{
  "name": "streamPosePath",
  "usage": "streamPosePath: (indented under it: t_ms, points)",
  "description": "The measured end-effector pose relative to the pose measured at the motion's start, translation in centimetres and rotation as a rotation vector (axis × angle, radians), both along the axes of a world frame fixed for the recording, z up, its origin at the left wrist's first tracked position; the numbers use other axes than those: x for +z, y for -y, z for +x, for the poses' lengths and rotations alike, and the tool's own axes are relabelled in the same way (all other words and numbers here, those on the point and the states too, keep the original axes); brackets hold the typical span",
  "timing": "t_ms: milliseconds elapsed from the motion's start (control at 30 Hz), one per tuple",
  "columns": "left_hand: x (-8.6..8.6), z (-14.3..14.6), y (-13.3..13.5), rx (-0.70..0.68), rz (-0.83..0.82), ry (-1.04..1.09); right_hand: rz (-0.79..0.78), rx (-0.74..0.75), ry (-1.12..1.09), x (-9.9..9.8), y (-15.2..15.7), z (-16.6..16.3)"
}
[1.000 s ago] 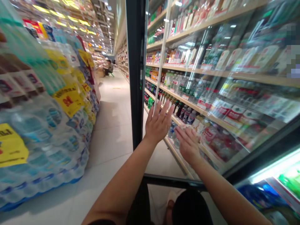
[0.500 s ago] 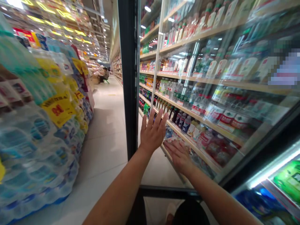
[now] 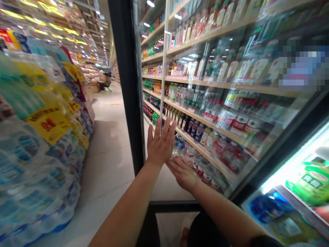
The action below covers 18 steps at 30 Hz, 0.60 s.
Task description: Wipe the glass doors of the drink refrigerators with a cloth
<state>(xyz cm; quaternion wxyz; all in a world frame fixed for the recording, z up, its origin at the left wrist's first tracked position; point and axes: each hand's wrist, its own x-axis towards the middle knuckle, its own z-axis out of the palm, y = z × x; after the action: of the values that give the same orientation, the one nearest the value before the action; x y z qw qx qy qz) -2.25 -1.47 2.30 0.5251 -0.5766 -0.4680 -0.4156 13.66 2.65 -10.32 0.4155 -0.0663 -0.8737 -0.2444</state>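
Observation:
A glass door (image 3: 203,103) with a black frame (image 3: 125,68) stands in front of me, with shelves of drinks seen through or in its pane. My left hand (image 3: 161,144) is spread flat at the glass, fingers pointing up. Lower and to the right, my right hand (image 3: 183,171) lies flat at the pane too, its fingers pointing up and left. Both palms are turned from me and hold nothing. Contact with the glass looks likely, but the palms are hidden. Past the door's right edge, a lit shelf shows green bottles (image 3: 311,181) and blue bottles (image 3: 267,207).
To the left rises a tall stack of shrink-wrapped bottle packs (image 3: 38,178) with a yellow price sign (image 3: 48,125). Between stack and door runs a pale tiled aisle (image 3: 108,137). A person (image 3: 105,82) is far down it. My dark-clothed legs are below the door's bottom bar (image 3: 174,207).
The door's frame, the aisle and both my hands have shifted left in view. More of the lit shelf with green bottles shows at the right. My hands stay flat at the pane.

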Motion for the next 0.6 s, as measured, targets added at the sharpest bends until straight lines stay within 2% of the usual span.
streamPosePath:
  t_ms: [67, 133, 267, 333, 400, 533, 600]
  points:
    - [0.0, -0.1, 0.0, 0.001, -0.003, -0.004, -0.001, 0.035, 0.141, -0.7, 0.1, 0.2]
    - [0.1, -0.1, -0.1, -0.004, -0.004, -0.006, -0.008, 0.038, 0.194, -0.5, -0.1, 1.2]
    - [0.0, -0.2, -0.2, -0.019, 0.001, -0.002, -0.006, -0.141, -0.129, 3.3, -1.3, 4.3]
    - [0.0, -0.2, -0.2, -0.020, -0.002, -0.004, 0.004, -0.225, -0.256, 4.5, -1.7, 5.6]
    - [0.0, -0.2, -0.2, -0.017, 0.002, -0.006, 0.022, -0.230, -0.268, 4.0, -1.8, 6.3]
    - [0.0, 0.0, -0.1, -0.010, 0.007, 0.002, 0.055, -0.090, -0.003, 1.5, -1.3, 7.2]
    - [-0.1, 0.2, 0.0, 0.010, 0.009, 0.006, 0.043, -0.095, 0.011, 1.9, -1.4, 7.9]
